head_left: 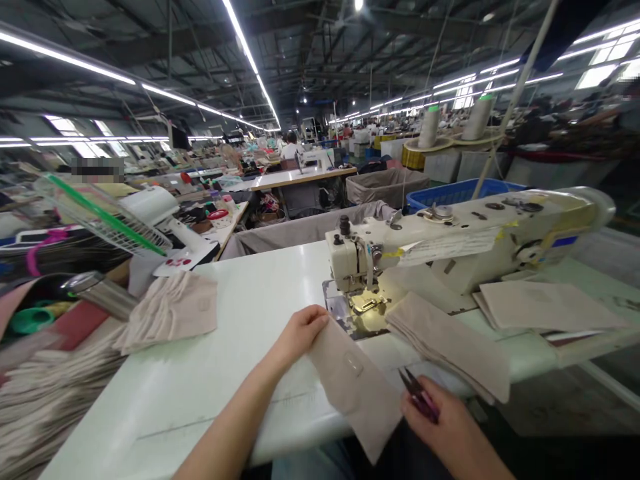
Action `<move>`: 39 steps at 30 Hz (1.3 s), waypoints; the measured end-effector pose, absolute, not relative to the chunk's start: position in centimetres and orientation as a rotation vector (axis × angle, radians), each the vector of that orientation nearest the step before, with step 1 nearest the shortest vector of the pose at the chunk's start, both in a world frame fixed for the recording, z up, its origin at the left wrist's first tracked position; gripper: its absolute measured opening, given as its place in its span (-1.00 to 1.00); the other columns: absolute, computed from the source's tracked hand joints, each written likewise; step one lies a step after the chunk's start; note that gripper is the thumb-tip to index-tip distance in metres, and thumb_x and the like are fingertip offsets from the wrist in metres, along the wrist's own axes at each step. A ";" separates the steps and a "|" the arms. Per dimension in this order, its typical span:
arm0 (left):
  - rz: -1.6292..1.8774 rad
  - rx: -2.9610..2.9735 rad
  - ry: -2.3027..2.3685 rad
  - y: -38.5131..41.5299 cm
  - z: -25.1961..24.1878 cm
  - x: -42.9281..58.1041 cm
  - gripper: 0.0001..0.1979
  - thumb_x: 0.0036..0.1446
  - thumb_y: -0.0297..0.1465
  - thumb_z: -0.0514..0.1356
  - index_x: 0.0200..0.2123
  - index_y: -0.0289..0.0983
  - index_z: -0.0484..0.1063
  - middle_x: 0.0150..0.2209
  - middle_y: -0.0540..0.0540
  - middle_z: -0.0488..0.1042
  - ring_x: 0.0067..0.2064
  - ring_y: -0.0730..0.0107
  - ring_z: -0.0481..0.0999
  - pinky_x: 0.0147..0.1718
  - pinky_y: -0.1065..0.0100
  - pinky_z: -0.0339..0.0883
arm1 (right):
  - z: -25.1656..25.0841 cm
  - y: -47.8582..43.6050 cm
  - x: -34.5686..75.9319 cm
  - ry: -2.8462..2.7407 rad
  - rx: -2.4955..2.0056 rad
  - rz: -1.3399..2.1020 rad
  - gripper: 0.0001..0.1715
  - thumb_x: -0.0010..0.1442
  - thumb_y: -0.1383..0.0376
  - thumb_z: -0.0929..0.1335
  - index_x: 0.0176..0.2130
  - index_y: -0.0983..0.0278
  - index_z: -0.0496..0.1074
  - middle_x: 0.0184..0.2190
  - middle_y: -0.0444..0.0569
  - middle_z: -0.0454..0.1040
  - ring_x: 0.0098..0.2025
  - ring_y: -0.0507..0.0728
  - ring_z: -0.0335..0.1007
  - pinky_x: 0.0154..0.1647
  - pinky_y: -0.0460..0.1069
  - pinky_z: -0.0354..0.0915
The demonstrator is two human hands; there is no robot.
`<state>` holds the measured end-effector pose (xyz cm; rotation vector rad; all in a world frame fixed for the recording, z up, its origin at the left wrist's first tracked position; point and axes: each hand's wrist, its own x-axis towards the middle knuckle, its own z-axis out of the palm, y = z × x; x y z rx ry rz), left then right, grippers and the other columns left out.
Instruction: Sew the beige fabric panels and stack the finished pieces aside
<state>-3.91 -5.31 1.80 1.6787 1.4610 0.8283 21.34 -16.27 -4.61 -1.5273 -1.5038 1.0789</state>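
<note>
My left hand (303, 335) pinches the upper corner of a beige fabric piece (357, 387), which hangs over the table's front edge. A small stitched rectangle shows on its face. My right hand (440, 417) is closed round thread snips (421, 397) with dark blades and a purple handle, the blades pointing up and left. The snips are beside the fabric's right edge; whether those fingers also touch the cloth I cannot tell. Just beyond my left hand is the sewing machine (400, 247), its needle area lit. A folded stack of beige pieces (450, 347) lies right of the fabric.
On the table's left lies a pile of beige pieces (175, 310), near a steel flask (100, 293) and a white fan (155, 220). More beige pieces (545, 303) rest at the right. A blue basket (450, 193) stands behind the machine. Co-workers sit farther back.
</note>
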 end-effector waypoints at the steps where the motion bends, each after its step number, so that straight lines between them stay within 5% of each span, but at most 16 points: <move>1: 0.808 1.786 1.484 -4.3 1.4 -3.3 -0.76 0.17 -0.27 0.13 -0.41 -0.25 0.53 -0.43 -0.07 0.53 -0.37 0.26 0.45 -0.35 0.36 0.23 | -5.0 -16.7 20.7 -1.501 -1.489 1.065 -0.79 0.19 0.13 0.34 -0.40 0.19 0.37 -0.52 -0.15 0.46 -0.45 0.12 0.45 -0.40 -0.05 0.34; 8: 0.719 2.080 1.528 -0.3 -0.9 -0.1 -0.83 0.01 -0.53 0.21 -0.59 -0.25 0.37 -0.52 0.00 0.36 -0.44 0.35 0.30 -0.39 0.37 0.09 | -7.4 -17.3 19.7 -1.802 -1.115 0.749 -0.88 0.30 0.36 0.28 -0.19 0.18 0.40 -0.33 -0.13 0.49 -0.31 0.03 0.48 -0.24 -0.14 0.36; 14: 0.639 2.178 1.524 0.2 -1.1 -0.6 -0.85 0.05 -0.56 0.16 -0.52 -0.25 0.39 -0.47 0.00 0.37 -0.37 0.36 0.34 -0.35 0.40 0.14 | -7.7 -16.4 20.9 -2.176 -1.008 0.504 -0.44 0.07 0.62 0.17 -0.04 0.19 0.38 -0.22 -0.05 0.44 -0.26 0.04 0.48 -0.24 -0.14 0.37; 39: 0.564 2.092 1.621 1.9 -1.1 -0.8 -0.82 0.07 -0.47 0.15 -0.57 -0.24 0.29 -0.56 0.06 0.32 -0.47 0.42 0.31 -0.45 0.41 0.03 | -6.7 -15.7 19.9 -2.263 -1.131 0.426 -0.48 0.05 0.61 0.19 -0.08 0.22 0.41 -0.24 -0.04 0.46 -0.32 0.07 0.48 -0.33 -0.11 0.34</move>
